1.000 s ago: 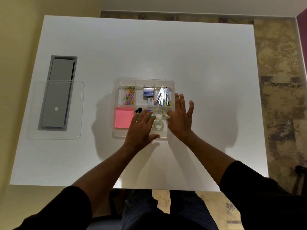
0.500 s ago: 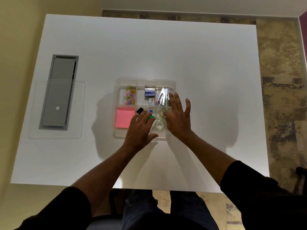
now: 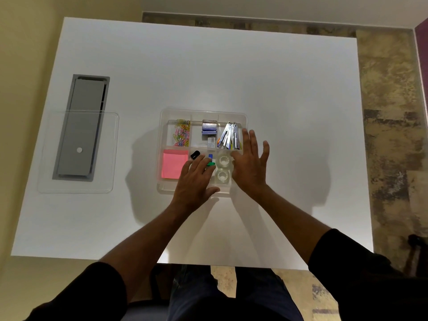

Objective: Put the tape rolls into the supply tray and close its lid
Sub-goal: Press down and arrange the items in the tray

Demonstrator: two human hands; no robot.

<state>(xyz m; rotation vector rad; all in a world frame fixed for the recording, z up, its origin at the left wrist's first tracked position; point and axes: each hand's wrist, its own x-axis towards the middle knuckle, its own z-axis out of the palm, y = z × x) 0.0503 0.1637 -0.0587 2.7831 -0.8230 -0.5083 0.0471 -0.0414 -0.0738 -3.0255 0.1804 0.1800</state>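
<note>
A clear supply tray (image 3: 163, 126) with several compartments sits mid-table. Two clear tape rolls, one (image 3: 223, 160) behind the other (image 3: 222, 175), lie in its near right compartment. My left hand (image 3: 195, 181) rests flat over the tray's near middle, fingers apart, holding nothing. My right hand (image 3: 251, 165) hovers at the tray's right edge beside the rolls, fingers spread, empty. The clear lid (image 3: 77, 152) lies flat at the table's left, apart from the tray.
The tray also holds coloured paper clips (image 3: 181, 135), pink sticky notes (image 3: 173, 166), a staple box (image 3: 209, 128), metal clips (image 3: 230, 136) and small coloured items (image 3: 209, 161). A grey cable hatch (image 3: 81, 107) lies partly under the lid. White table (image 3: 289, 100).
My right hand has shifted a little left, from beside the tray onto its right edge, and stays spread. My left hand has hardly moved.
</note>
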